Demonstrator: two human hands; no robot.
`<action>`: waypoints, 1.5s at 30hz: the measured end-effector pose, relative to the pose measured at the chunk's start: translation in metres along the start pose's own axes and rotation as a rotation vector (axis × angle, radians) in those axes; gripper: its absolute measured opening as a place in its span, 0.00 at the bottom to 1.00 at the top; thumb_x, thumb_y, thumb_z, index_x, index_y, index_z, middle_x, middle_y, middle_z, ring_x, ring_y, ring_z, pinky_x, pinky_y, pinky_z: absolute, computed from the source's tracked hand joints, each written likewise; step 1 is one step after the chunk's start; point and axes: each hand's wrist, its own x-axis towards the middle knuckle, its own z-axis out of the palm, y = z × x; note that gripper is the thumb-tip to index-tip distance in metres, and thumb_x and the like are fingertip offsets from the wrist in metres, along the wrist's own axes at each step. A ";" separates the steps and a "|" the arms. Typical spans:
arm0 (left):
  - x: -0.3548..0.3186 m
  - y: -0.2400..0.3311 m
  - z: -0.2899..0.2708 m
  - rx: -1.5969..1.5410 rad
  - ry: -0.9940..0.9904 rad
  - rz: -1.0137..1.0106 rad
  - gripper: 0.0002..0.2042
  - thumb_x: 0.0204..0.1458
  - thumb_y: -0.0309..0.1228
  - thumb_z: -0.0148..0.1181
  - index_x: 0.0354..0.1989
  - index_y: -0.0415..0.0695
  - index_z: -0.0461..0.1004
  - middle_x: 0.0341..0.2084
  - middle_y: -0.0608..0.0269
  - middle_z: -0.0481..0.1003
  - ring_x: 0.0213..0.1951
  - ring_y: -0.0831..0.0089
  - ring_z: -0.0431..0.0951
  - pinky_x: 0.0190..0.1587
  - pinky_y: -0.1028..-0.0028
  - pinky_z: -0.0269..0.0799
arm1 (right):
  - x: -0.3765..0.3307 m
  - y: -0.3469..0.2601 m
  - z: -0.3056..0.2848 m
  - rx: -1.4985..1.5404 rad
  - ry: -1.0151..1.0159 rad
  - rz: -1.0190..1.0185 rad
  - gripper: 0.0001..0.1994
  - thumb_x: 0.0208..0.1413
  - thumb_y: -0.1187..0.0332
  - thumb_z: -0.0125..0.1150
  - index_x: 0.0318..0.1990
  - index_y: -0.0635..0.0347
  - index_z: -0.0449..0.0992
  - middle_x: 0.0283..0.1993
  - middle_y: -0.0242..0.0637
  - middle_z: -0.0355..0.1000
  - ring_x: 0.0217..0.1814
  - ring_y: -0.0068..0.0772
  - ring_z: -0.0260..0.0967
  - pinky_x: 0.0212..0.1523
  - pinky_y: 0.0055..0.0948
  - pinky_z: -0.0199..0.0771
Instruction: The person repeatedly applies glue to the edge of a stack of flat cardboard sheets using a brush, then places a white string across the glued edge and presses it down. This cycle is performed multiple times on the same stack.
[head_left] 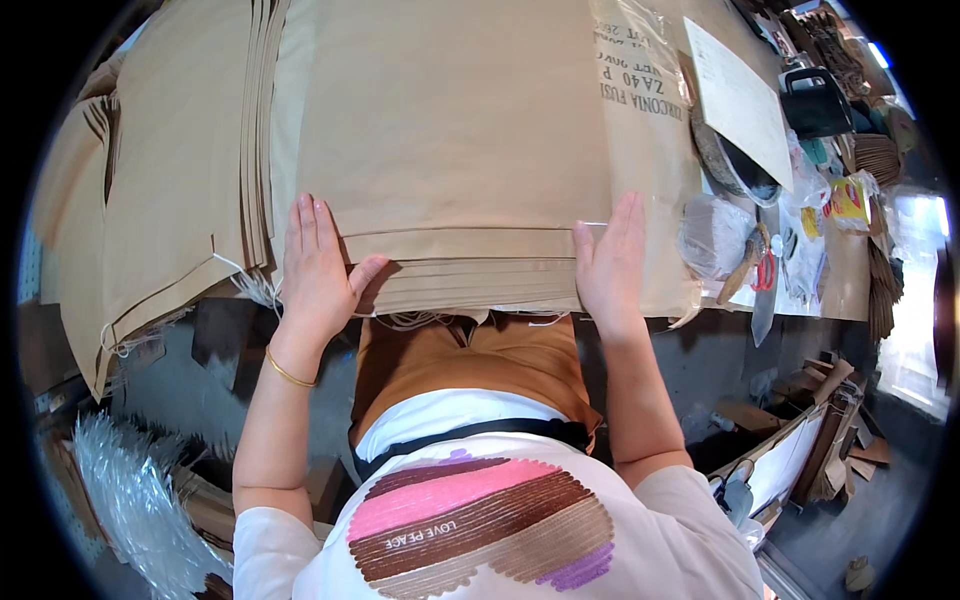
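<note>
The left hand [315,268] and right hand [610,262] lie flat and open on the stack of brown paper bags [450,200], holding nothing. Pressing both sides evenly should keep the edges lined up.

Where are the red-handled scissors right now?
In the head view the red-handled scissors lie on the right side of the table, just right of the right hand and beside a clear plastic bundle.
</note>
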 end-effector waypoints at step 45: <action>-0.066 -0.186 -0.048 -0.175 0.684 -0.385 0.14 0.53 0.34 0.57 0.46 0.40 0.73 0.43 0.50 0.73 0.44 0.55 0.73 0.47 0.62 0.69 | 0.008 -0.037 -0.064 0.567 -0.669 -0.009 0.07 0.51 0.72 0.58 0.37 0.62 0.79 0.29 0.38 0.74 0.33 0.33 0.71 0.39 0.32 0.72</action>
